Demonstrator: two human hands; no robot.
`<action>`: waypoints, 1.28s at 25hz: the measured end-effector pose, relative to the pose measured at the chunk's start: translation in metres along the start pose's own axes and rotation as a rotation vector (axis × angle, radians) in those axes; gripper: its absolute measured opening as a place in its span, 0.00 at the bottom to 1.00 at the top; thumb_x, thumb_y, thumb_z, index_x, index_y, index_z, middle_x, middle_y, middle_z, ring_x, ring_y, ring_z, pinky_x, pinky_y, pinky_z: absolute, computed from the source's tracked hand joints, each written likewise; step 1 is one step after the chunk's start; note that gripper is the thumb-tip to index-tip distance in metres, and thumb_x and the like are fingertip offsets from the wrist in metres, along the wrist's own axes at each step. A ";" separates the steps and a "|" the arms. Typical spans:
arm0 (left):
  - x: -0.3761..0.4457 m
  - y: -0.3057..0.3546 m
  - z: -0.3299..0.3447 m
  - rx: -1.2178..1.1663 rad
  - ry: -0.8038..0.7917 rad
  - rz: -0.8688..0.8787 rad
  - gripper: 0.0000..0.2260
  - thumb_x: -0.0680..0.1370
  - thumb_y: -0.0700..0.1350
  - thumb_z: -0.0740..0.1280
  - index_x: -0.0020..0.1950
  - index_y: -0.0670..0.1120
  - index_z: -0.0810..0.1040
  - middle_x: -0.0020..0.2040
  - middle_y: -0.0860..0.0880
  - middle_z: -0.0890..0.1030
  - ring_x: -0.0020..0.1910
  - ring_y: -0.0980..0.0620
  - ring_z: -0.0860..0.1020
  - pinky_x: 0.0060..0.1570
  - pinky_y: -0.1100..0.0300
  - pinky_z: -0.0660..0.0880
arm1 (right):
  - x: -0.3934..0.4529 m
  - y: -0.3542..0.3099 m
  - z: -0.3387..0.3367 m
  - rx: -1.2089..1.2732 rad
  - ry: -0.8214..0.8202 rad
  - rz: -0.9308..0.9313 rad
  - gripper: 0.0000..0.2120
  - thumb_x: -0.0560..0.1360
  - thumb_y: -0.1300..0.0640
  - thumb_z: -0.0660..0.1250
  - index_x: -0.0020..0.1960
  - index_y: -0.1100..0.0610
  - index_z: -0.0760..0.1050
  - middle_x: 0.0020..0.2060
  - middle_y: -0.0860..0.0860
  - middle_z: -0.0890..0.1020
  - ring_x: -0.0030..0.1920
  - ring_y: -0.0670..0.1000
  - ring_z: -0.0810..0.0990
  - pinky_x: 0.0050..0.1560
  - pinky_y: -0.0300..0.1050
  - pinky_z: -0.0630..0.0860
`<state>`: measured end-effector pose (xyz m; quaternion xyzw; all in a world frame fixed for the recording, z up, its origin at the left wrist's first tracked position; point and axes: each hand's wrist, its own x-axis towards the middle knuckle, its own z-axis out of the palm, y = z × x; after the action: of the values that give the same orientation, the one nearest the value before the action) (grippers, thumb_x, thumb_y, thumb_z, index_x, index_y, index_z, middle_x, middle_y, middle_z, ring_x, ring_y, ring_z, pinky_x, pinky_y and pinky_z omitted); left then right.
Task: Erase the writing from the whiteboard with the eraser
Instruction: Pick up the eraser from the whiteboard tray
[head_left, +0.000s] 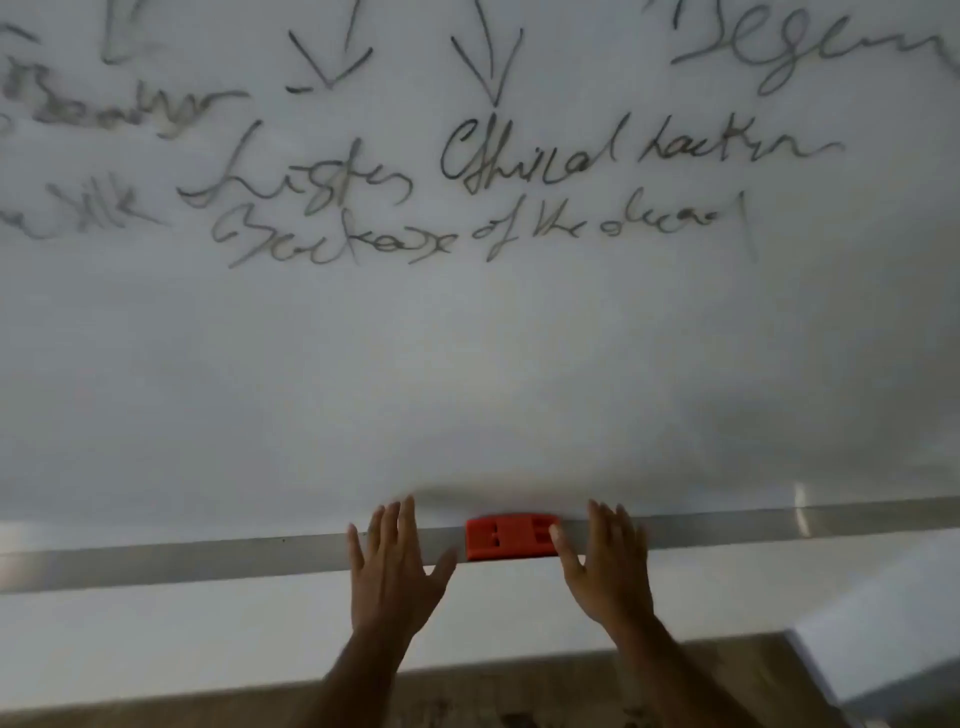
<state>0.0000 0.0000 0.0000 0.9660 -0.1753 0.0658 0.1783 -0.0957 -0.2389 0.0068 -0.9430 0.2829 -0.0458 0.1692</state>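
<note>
The red eraser (511, 537) is lying on the metal tray ledge (208, 564) running along the bottom of the whiteboard (467, 364), right between your two hands. Your right hand (605, 566) is sitting just beside the eraser's right end, fingers spread and flat, with the thumb touching or nearly touching that end; the blur is making it hard to tell which. Your left hand (395, 571) is resting just beside the eraser's left end, also splayed wide, its thumb reaching toward the eraser but apart from it. Neither hand is gripping anything; both palms are facing the board and lying over the ledge.

Above your hands the board is staying blank for a wide band. Well above that, dark handwriting (467, 197) is stretching across the board in several lines, with two drawn arrows (488, 62) pointing down at it. The words to the upper left of your left hand are looking smudged and faint.
</note>
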 end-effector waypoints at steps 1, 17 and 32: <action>0.001 0.001 0.011 -0.007 -0.053 -0.032 0.43 0.75 0.73 0.50 0.79 0.43 0.64 0.74 0.43 0.72 0.77 0.42 0.65 0.76 0.36 0.57 | 0.006 0.003 0.007 0.016 -0.020 0.021 0.59 0.69 0.19 0.30 0.81 0.59 0.63 0.79 0.59 0.67 0.82 0.60 0.58 0.82 0.61 0.50; 0.014 0.064 0.049 -0.591 -0.049 -0.135 0.35 0.71 0.46 0.79 0.74 0.45 0.68 0.65 0.49 0.76 0.61 0.49 0.76 0.55 0.63 0.71 | 0.016 -0.020 0.005 0.583 0.063 0.130 0.14 0.85 0.45 0.62 0.52 0.50 0.84 0.42 0.44 0.82 0.46 0.47 0.81 0.50 0.45 0.76; 0.063 0.150 -0.114 -0.352 0.606 0.393 0.25 0.66 0.65 0.71 0.55 0.50 0.78 0.50 0.52 0.77 0.43 0.48 0.76 0.39 0.52 0.75 | 0.042 -0.048 -0.189 1.260 0.499 -0.225 0.17 0.76 0.69 0.74 0.46 0.45 0.86 0.46 0.53 0.89 0.47 0.54 0.88 0.49 0.55 0.86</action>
<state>-0.0030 -0.1097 0.1657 0.8056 -0.3047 0.3495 0.3688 -0.0705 -0.2800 0.2002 -0.6497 0.1333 -0.4347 0.6093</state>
